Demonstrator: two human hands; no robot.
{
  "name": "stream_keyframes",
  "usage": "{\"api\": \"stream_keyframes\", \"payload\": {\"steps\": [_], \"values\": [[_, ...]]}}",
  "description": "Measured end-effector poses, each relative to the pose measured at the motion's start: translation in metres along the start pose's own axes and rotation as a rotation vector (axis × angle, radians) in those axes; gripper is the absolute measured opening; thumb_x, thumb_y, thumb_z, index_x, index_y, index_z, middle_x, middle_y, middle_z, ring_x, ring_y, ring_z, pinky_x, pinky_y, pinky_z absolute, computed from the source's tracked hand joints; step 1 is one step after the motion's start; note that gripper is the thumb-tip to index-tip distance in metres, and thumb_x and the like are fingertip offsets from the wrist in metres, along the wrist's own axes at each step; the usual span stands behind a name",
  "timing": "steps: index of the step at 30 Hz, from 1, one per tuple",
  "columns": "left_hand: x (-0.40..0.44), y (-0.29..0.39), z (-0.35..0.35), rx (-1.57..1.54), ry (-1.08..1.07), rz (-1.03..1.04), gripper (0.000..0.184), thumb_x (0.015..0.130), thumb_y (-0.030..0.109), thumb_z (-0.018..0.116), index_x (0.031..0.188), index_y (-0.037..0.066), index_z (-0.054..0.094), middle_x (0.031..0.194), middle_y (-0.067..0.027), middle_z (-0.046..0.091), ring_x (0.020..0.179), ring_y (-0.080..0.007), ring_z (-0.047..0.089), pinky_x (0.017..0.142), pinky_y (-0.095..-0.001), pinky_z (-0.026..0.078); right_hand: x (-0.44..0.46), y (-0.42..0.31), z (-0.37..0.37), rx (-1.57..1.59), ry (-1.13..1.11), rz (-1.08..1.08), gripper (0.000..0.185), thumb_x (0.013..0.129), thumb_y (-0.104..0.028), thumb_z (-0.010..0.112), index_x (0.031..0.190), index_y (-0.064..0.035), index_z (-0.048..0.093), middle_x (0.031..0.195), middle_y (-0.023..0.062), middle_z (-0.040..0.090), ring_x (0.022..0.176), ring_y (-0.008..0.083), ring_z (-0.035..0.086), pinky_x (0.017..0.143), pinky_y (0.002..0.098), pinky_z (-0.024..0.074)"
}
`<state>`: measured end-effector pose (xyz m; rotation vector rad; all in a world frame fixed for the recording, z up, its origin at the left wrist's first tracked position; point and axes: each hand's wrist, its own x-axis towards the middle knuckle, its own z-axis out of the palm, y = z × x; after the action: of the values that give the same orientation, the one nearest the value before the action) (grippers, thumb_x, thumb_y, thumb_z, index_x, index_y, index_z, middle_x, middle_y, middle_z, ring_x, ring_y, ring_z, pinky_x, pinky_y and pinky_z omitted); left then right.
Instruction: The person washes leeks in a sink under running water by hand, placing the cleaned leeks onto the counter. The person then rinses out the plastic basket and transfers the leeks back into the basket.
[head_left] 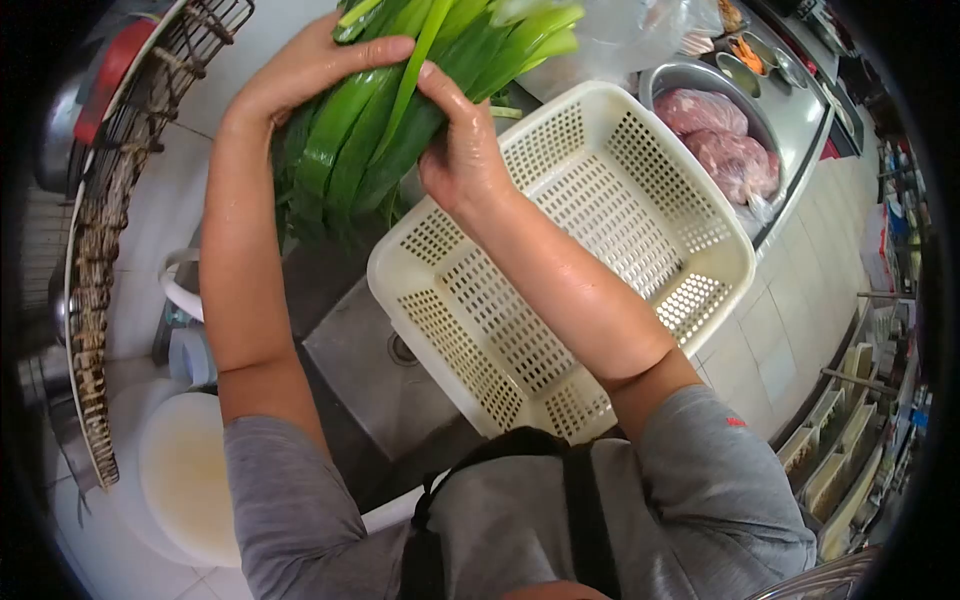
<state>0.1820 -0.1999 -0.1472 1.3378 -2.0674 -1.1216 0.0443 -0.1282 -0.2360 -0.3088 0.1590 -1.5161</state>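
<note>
A large bunch of long green leafy stalks [370, 130] is held at the top of the head view, its darker leaf ends hanging down at the left. My left hand [305, 75] wraps round its left side, thumb lying across the leaves. From the right, my right hand [465, 140] grips the same bunch, its thumb pressed on the leaves. Both hands look wet. Below and right of the bunch, a cream perforated plastic basket [520, 310] rests over the metal sink [370, 350], with my right forearm crossing above it.
A metal bowl [660, 75] of bagged meat [725, 140] stands at the upper right, near small bowls [738, 72] of food. A woven rack edge [95, 300] runs down the left. White round containers [190, 470] stand lower left. Shelved trays [830, 450] are far right.
</note>
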Motion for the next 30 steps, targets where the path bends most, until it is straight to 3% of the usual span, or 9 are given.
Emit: {"api": "stream_keyframes", "payload": {"steps": [5, 6, 7, 8, 13, 17, 19, 25, 30], "values": [[-0.036, 0.089, 0.023, -0.07, -0.044, 0.249, 0.059, 0.083, 0.031, 0.071, 0.128, 0.0, 0.049, 0.118, -0.0107, 0.06, 0.107, -0.0184, 0.056, 0.089, -0.0297, 0.047, -0.034, -0.044, 0.034, -0.084, -0.114, -0.04, 0.038, 0.089, -0.018, 0.061, 0.122, -0.0017, 0.05, 0.117, 0.0125, 0.057, 0.109, 0.0263, 0.056, 0.098, 0.042, 0.0453], [-0.039, 0.098, 0.023, -0.07, -0.08, 0.244, 0.07, 0.081, 0.036, 0.073, 0.132, -0.001, 0.044, 0.125, -0.0129, 0.055, 0.114, -0.02, 0.051, 0.096, -0.0302, 0.042, -0.042, -0.056, 0.042, -0.098, -0.135, -0.014, 0.043, 0.09, -0.02, 0.06, 0.127, -0.0014, 0.047, 0.122, 0.0149, 0.054, 0.114, 0.0285, 0.053, 0.099, 0.0434, 0.0441], [-0.046, 0.108, 0.026, -0.064, -0.061, 0.263, 0.07, 0.081, 0.037, 0.073, 0.132, -0.002, 0.045, 0.125, -0.0129, 0.055, 0.114, -0.02, 0.051, 0.096, -0.0303, 0.043, -0.051, -0.065, 0.051, -0.11, -0.155, 0.009, 0.048, 0.091, -0.021, 0.058, 0.132, -0.0012, 0.044, 0.128, 0.0172, 0.052, 0.118, 0.0306, 0.051, 0.1, 0.0448, 0.0428], [-0.052, 0.117, 0.031, -0.057, -0.041, 0.283, 0.07, 0.081, 0.037, 0.073, 0.132, -0.002, 0.045, 0.124, -0.013, 0.056, 0.114, -0.0199, 0.051, 0.096, -0.0304, 0.043, -0.061, -0.072, 0.06, -0.05, -0.147, -0.017, 0.04, 0.092, -0.015, 0.058, 0.126, 0.0013, 0.046, 0.117, 0.0126, 0.058, 0.106, 0.0229, 0.058, 0.091, 0.0359, 0.0512], [-0.095, 0.171, 0.034, -0.003, 0.021, 0.17, 0.075, 0.078, 0.043, 0.073, 0.132, 0.0, 0.044, 0.12, -0.0146, 0.058, 0.102, -0.0214, 0.06, 0.083, -0.0293, 0.052, -0.099, -0.096, 0.097, 0.005, -0.328, 0.054, 0.042, 0.091, -0.018, 0.06, 0.126, -0.0004, 0.047, 0.12, 0.014, 0.056, 0.11, 0.0251, 0.056, 0.096, 0.039, 0.0485], [-0.157, 0.217, 0.042, 0.04, 0.064, 0.41, 0.067, 0.082, 0.041, 0.07, 0.13, 0.001, 0.046, 0.117, -0.0147, 0.059, 0.101, -0.0208, 0.061, 0.083, -0.0309, 0.053, -0.13, -0.099, 0.139, 0.059, -0.45, 0.054, 0.045, 0.089, -0.023, 0.063, 0.125, 0.0005, 0.047, 0.12, 0.0139, 0.055, 0.112, 0.0258, 0.053, 0.099, 0.0402, 0.0449], [-0.174, 0.219, 0.04, 0.08, 0.046, 0.36, 0.068, 0.081, 0.042, 0.071, 0.13, 0.001, 0.047, 0.116, -0.0147, 0.06, 0.1, -0.021, 0.061, 0.084, -0.0313, 0.053, -0.158, -0.103, 0.159, 0.1, -0.5, 0.017, 0.046, 0.09, -0.024, 0.063, 0.125, 0.001, 0.047, 0.119, 0.0136, 0.055, 0.111, 0.0254, 0.052, 0.1, 0.0394, 0.0432], [-0.205, 0.219, 0.067, 0.15, -0.119, 0.122, 0.069, 0.077, 0.043, 0.074, 0.128, 0.001, 0.05, 0.115, -0.0146, 0.061, 0.099, -0.0217, 0.061, 0.085, -0.0326, 0.051, -0.22, -0.15, 0.17, 0.113, -0.431, 0.133, 0.051, 0.09, -0.028, 0.062, 0.13, -0.001, 0.042, 0.13, 0.0107, 0.048, 0.116, 0.0242, 0.046, 0.1, 0.0343, 0.0399], [-0.152, 0.17, 0.132, 0.046, -0.279, -0.051, 0.071, 0.074, 0.044, 0.076, 0.126, 0.001, 0.053, 0.114, -0.0145, 0.062, 0.098, -0.0223, 0.062, 0.085, -0.0336, 0.051, -0.22, -0.143, 0.083, 0.163, 0.016, 0.11, 0.034, 0.09, -0.016, 0.061, 0.12, -0.0026, 0.052, 0.119, 0.01, 0.058, 0.109, 0.0237, 0.056, 0.099, 0.0408, 0.0443]]}}
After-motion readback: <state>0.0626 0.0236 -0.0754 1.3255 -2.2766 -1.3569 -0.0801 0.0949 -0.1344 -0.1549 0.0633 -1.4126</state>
